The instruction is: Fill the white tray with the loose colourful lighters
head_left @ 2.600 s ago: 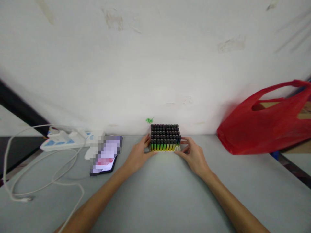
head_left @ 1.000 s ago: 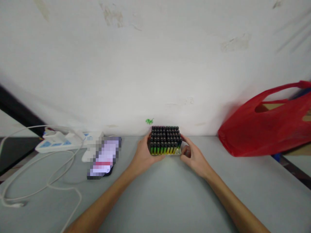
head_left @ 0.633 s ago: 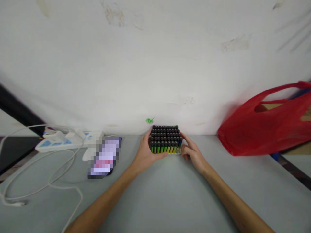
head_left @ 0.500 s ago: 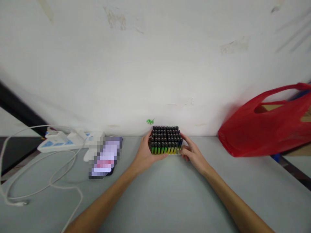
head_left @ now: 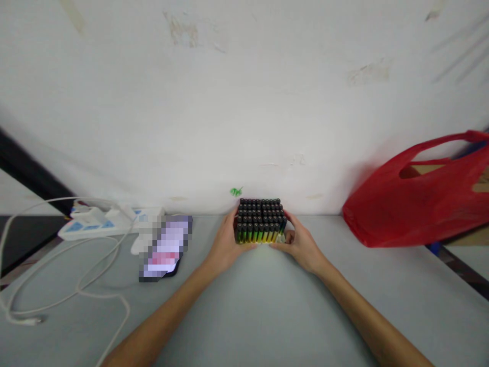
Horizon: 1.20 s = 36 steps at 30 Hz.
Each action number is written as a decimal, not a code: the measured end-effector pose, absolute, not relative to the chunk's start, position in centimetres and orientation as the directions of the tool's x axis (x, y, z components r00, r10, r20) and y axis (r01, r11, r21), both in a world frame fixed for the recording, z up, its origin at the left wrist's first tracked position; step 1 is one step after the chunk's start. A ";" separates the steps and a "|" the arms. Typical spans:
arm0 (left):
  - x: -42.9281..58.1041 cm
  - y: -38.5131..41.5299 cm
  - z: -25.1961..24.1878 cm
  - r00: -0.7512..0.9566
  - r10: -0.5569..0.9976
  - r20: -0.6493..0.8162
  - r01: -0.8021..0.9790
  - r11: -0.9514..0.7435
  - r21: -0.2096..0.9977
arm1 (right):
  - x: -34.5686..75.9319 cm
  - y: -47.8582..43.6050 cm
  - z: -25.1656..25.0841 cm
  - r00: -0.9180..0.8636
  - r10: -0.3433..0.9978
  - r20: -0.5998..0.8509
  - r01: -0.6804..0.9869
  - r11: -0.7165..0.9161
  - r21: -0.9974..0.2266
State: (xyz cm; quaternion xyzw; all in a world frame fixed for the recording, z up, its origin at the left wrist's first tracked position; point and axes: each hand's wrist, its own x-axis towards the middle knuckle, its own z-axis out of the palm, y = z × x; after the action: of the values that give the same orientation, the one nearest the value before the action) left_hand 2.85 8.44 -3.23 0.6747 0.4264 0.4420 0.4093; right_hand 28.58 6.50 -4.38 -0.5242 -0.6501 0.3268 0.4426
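Observation:
A block of upright batteries [head_left: 260,220] stands in rows at the middle of the grey table, close to the wall. Their tops are black and the front row shows green and yellow sides. A clear edge, perhaps of a container, shows around the front and right. My left hand [head_left: 226,245] grips the left side, its thumb along the lower front edge. On the right side my right hand [head_left: 304,246] holds the block too, thumb along the front bottom edge. Fingers behind the block are hidden.
At the left, a white power strip [head_left: 86,232] with plugs lies by the wall, beside a phone [head_left: 168,247] with a lit, blurred screen. A white cable [head_left: 124,300] loops over the table's left part. A red bag [head_left: 401,209] stands at the right.
My right thumb has moved from the right front corner to lie along the block's front bottom edge. My left hand has barely moved.

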 end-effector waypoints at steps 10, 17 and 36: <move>3.3 7.6 -4.6 0.071 0.949 0.307 0.181 -0.315 0.932 | 28.2 6.0 -4.5 -0.033 0.968 0.249 0.443 0.237 -0.864; 3.0 6.2 -4.7 0.012 0.947 0.322 0.209 -0.317 0.925 | 28.2 5.4 -4.3 -0.051 0.972 0.228 0.390 0.229 -0.892; 3.2 5.2 -5.2 0.037 0.927 0.374 0.362 -0.361 0.859 | 28.4 4.7 -4.2 -0.034 0.980 0.194 0.374 0.192 -0.907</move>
State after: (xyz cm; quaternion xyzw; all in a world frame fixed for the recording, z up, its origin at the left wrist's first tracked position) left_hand 3.16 5.17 -5.17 0.6609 0.4875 0.4936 0.2861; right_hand 28.44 4.68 -4.23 -0.5353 -0.6324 0.3424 0.4431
